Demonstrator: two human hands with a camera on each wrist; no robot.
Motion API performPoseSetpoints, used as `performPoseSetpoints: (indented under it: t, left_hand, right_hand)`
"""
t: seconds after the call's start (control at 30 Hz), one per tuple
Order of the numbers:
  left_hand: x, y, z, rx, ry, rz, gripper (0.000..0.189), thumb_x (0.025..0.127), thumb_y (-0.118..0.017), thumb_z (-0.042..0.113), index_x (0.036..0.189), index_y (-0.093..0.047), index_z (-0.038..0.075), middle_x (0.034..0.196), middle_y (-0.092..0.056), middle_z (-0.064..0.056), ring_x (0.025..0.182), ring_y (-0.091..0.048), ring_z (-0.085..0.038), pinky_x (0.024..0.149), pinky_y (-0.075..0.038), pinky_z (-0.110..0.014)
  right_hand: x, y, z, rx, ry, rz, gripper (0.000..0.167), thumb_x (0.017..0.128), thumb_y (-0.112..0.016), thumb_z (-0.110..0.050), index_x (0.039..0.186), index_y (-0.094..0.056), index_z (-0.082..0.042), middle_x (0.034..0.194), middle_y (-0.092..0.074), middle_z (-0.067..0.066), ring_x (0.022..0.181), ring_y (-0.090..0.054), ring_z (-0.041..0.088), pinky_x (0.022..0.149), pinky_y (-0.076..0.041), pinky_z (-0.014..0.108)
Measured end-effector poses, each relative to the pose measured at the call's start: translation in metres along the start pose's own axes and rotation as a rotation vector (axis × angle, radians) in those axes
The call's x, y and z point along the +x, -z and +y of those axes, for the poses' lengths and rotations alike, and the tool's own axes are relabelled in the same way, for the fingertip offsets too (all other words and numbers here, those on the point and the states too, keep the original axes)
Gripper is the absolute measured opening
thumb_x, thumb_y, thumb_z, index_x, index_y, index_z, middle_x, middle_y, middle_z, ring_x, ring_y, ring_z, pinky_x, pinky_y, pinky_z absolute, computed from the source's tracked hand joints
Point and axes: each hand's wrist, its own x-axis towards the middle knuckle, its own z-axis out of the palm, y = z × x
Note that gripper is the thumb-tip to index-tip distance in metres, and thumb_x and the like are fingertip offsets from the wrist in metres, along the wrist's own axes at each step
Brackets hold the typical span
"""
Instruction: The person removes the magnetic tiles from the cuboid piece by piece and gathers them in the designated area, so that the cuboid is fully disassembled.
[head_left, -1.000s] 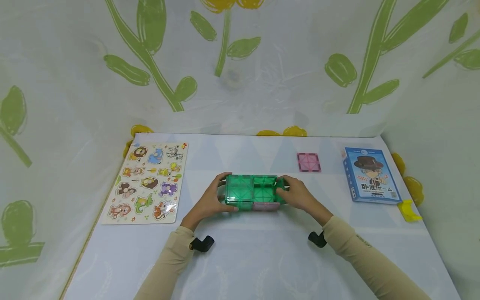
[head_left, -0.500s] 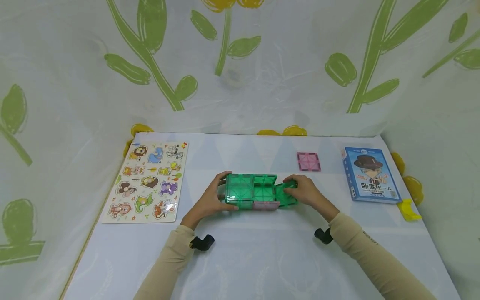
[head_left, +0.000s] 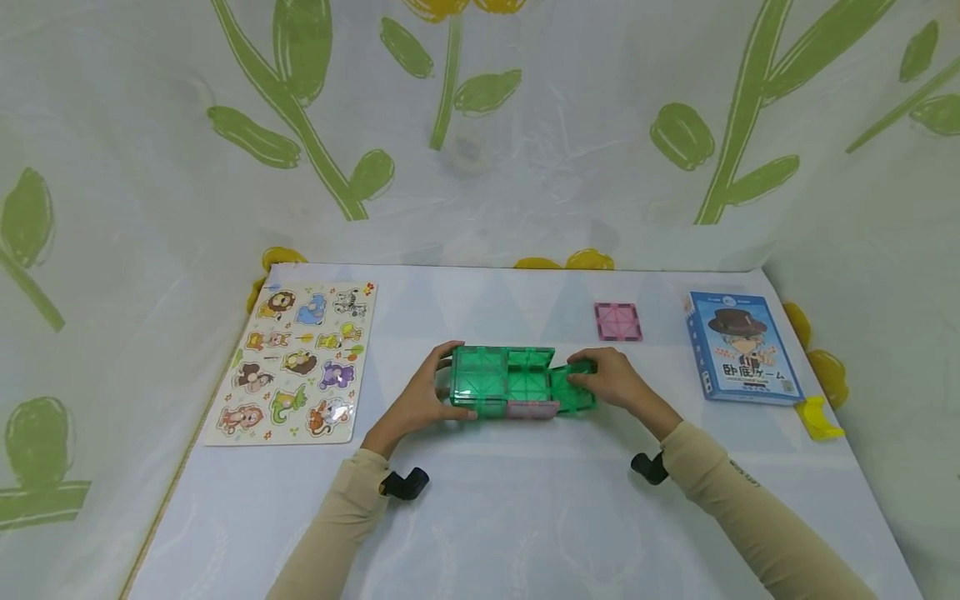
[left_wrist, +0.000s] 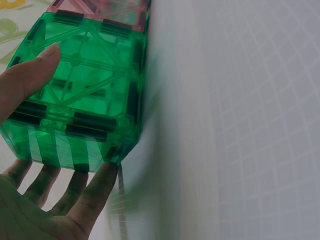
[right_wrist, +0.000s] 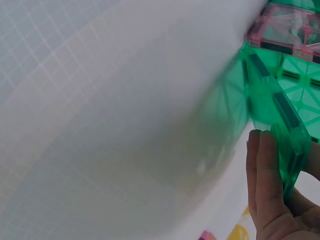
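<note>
A long box of translucent green magnetic tiles (head_left: 480,379) lies at mid-table, with a pink magnetic tile (head_left: 532,410) in the right half of its front side. My left hand (head_left: 415,402) grips its left end, the thumb against the front tile and the fingertips at the end face, as the left wrist view shows. At the right end, a green tile (head_left: 572,392) leans outward, its inner edge at the box. My right hand (head_left: 611,385) pinches that tile by its outer part. In the top right half a flap-like green tile (head_left: 531,357) stands raised at the back.
Behind the right hand a loose pink magnetic tile (head_left: 618,322) lies flat. An animal puzzle board (head_left: 288,367) occupies the left of the table. On the right are a blue game box (head_left: 742,348) and a yellow piece (head_left: 819,419) at the table edge.
My right hand has moved a little to the right, swinging the green end tile outward and down from the box's right end. The left hand and the box have stayed in place.
</note>
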Motion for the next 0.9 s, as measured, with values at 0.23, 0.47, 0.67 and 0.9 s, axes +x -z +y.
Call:
performPoseSetpoints:
  t: [0.23, 0.47, 0.67, 0.9]
  left_hand:
    - [-0.003, -0.001, -0.002, 0.003, 0.014, 0.003, 0.111, 0.066, -0.093, 0.013, 0.156, -0.027, 0.020, 0.159, -0.033, -0.015, 0.149, -0.030, -0.042, 0.110, -0.045, -0.061]
    - [-0.001, -0.001, -0.001, -0.006, 0.001, 0.008, 0.111, 0.066, -0.093, 0.013, 0.156, -0.027, 0.021, 0.159, -0.034, -0.014, 0.149, -0.031, -0.042, 0.109, -0.046, -0.062]
    - [-0.001, 0.000, 0.000, 0.002, 0.009, 0.011, 0.109, 0.067, -0.094, 0.014, 0.154, -0.029, 0.024, 0.159, -0.035, -0.012, 0.149, -0.030, -0.041, 0.109, -0.046, -0.061]
    - [-0.002, -0.001, 0.001, -0.001, 0.011, 0.009, 0.109, 0.067, -0.093, 0.014, 0.155, -0.029, 0.022, 0.159, -0.035, -0.013, 0.149, -0.030, -0.041, 0.109, -0.046, -0.061]
  right_hand:
    - [-0.007, 0.000, -0.002, 0.011, 0.003, -0.006, 0.034, 0.094, -0.068, -0.020, 0.122, -0.070, -0.002, 0.125, -0.069, 0.021, 0.096, -0.057, 0.025, 0.080, -0.051, 0.036]
    - [-0.015, 0.012, 0.004, 0.083, -0.010, -0.064, 0.038, 0.096, -0.065, -0.020, 0.127, -0.065, 0.003, 0.124, -0.068, 0.025, 0.085, -0.068, 0.018, 0.071, -0.059, 0.030]
    - [-0.025, 0.018, 0.012, 0.171, -0.067, -0.193, 0.042, 0.100, -0.057, -0.014, 0.134, -0.055, 0.011, 0.121, -0.066, 0.028, 0.086, -0.071, 0.018, 0.073, -0.064, 0.034]
    - [-0.039, 0.024, 0.018, 0.182, -0.069, -0.240, 0.032, 0.099, -0.057, -0.013, 0.121, -0.060, 0.010, 0.102, -0.071, 0.019, 0.081, -0.070, 0.018, 0.076, -0.064, 0.037]
